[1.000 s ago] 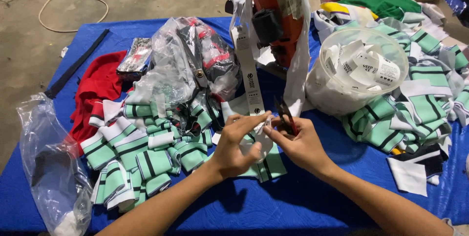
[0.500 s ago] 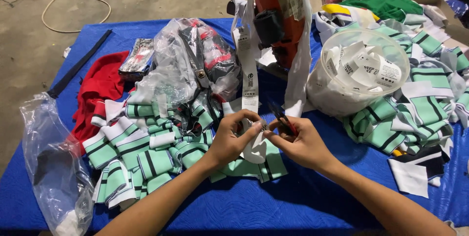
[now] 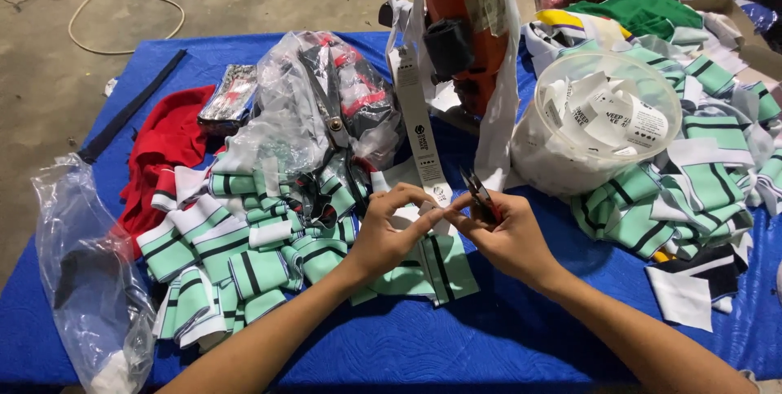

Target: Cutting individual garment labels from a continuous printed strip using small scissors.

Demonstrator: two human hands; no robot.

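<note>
Fingers of the left hand [image 3: 391, 235] pinch the end of a white label strip [image 3: 423, 137]; the right hand [image 3: 509, 239] is closed on small snips [image 3: 481, 196], touching that strip, over a green striped collar piece [image 3: 432, 268] near the front edge of the blue table [image 3: 456, 345]; a tub of labels [image 3: 599, 121] stands toward the right edge

Both forearms are bare to the frame's edge; the left hand [image 3: 391, 235] and right hand [image 3: 509, 235] wear no gloves, rings or watch.
</note>
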